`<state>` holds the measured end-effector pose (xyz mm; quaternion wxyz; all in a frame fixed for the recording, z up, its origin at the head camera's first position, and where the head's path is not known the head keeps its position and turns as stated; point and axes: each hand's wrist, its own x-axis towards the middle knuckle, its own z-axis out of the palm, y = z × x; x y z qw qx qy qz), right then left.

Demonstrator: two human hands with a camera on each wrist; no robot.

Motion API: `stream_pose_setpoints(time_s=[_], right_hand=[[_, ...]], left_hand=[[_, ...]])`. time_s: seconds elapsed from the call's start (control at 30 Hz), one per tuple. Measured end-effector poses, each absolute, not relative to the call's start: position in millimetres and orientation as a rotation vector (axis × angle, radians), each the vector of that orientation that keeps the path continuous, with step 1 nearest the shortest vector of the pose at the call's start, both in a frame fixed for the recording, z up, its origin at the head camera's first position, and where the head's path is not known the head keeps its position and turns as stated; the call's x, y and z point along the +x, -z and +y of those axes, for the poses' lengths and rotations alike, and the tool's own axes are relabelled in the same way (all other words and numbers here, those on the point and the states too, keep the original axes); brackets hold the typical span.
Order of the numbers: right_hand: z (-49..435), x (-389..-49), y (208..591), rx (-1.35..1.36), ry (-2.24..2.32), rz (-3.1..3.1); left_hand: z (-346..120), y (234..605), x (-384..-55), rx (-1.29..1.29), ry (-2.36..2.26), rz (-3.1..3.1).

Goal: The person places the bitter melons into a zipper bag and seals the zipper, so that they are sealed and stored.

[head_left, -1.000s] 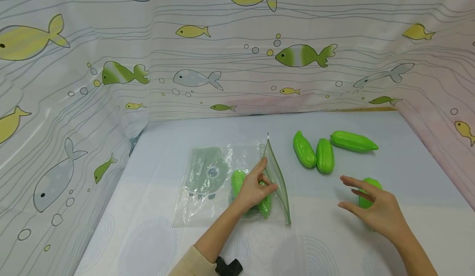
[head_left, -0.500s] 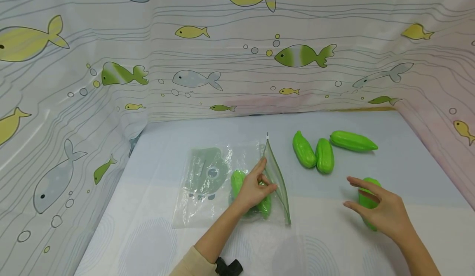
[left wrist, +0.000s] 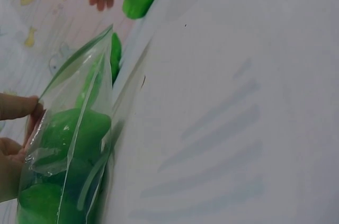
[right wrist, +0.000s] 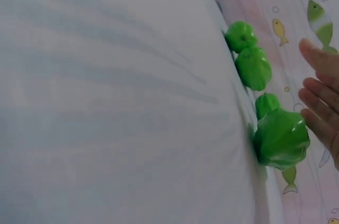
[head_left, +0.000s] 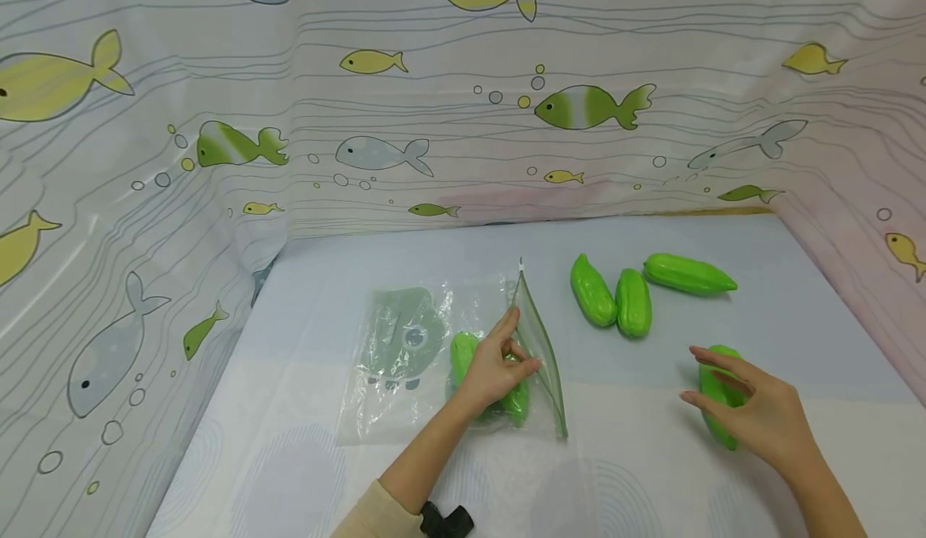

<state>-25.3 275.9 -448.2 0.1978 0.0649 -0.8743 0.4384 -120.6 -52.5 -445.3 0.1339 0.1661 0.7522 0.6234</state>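
On the pale tabletop point(head_left: 622, 409), left of centre, a clear bag point(head_left: 383, 417) lies flat with its green-edged mouth facing right and parted. Its film bears a green cartoon print point(head_left: 405, 337). Green pieces point(head_left: 463, 353) are visible inside, towards the mouth (the hand above covers part of them, so no firm count can be given).

Left hand point(head_left: 495, 369): positioned over the mouth end; thumb and finger pinch the film at the edge, as the left wrist view confirms, and one finger extends along the bag. A beige sleeve point(head_left: 379, 514) and a black device point(head_left: 446, 520) are noted at that wrist.

Right hand point(head_left: 763, 413): thumb and forefinger spread well apart, arched over a single green piece point(head_left: 714, 392) at the right side of the table. Contact cannot be determined from either view.

Beyond, three further items were recorded: a tapered piece point(head_left: 593, 293), a blunt piece point(head_left: 634, 305) just beside it, and a long piece point(head_left: 690, 274) lying crosswise to their right. A fish-print sheet point(head_left: 470, 112) encloses the back and both sides.
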Motion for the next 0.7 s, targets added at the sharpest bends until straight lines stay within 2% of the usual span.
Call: stream_pose_setpoints(time_s=[0.7], right_hand=[[298.1, -11.7, 455.9, 0.162, -0.838, -2.425]], left_hand=[[-51.9, 444.4, -120.4, 0.467, -1.791, 2.194]])
